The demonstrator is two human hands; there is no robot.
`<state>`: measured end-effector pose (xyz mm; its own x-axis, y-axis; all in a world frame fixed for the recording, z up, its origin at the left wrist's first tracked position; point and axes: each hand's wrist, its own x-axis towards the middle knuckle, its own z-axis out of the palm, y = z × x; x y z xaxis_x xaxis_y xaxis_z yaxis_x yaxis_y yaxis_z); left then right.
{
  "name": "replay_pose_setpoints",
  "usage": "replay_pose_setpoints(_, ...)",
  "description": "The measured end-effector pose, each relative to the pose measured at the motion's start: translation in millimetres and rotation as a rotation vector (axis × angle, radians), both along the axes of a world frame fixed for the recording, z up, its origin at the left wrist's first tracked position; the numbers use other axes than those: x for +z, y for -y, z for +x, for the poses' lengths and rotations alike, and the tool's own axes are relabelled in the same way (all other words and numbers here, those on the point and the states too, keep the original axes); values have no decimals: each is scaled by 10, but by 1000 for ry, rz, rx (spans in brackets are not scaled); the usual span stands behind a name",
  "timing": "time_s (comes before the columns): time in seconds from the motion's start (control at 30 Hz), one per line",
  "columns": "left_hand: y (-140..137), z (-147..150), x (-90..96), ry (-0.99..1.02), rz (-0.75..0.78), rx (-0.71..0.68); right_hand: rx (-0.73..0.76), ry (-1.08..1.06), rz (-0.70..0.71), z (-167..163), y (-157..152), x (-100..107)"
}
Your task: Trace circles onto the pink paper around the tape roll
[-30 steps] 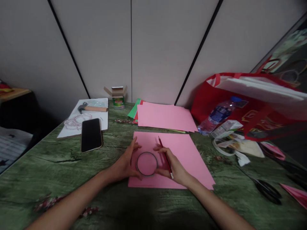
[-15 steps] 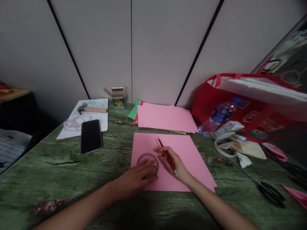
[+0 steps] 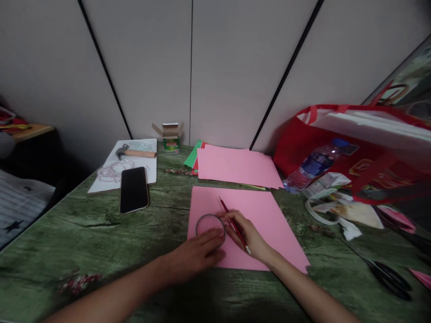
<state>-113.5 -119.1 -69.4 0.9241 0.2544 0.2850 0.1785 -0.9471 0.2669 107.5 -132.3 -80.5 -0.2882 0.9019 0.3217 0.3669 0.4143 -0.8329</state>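
A thin dark ring (image 3: 209,215) lies flat on a pink sheet of paper (image 3: 266,224) in front of me. My left hand (image 3: 198,251) rests across the lower part of the ring, fingers stretched out and lying flat, thumb apart from them. They hide the ring's bottom edge. My right hand (image 3: 245,233) is just right of the ring, its fingertips at or very near the ring's right edge. A dark red pencil (image 3: 239,233) is held in it, the point angled up and left, away from me, and clear of the ring.
Behind is a stack of pink paper (image 3: 235,166) with green and red sheets. A phone (image 3: 134,190), hammer (image 3: 138,153), bead strings (image 3: 112,171) and small box (image 3: 171,144) stand left. Scissors (image 3: 389,276), white tape (image 3: 311,208), a water bottle (image 3: 314,163) and red bag (image 3: 292,139) are right.
My left hand has slid down toward me over the ring, uncovering more of its middle. My right fingertips have come closer to the ring's edge. The view has shifted slightly left.
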Motion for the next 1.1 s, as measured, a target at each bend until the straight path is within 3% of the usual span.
replay_pose_setpoints(0.17,26,19,40,0,-16,-6,6,7,-4,-17,-2,10)
replay_pose_setpoints(0.3,23,3,38,-15,87,-24,-28,-61,-46,-25,-4,52)
replay_pose_setpoints(0.5,-94,9,-27,29,132,39,-104,-331,-156,54,-71,49)
replay_pose_setpoints(0.67,-156,69,24,2,112,33,-198,-634,-259,113,-222,-75)
replay_pose_setpoints(0.77,-154,90,48,-23,106,46,-254,-729,-284,96,-368,-44)
replay_pose_setpoints(0.9,-133,111,65,-62,88,56,-218,-644,-356,-37,-599,112)
replay_pose_setpoints(1.1,-98,107,53,-125,93,67,2,-400,-476,-397,-821,202)
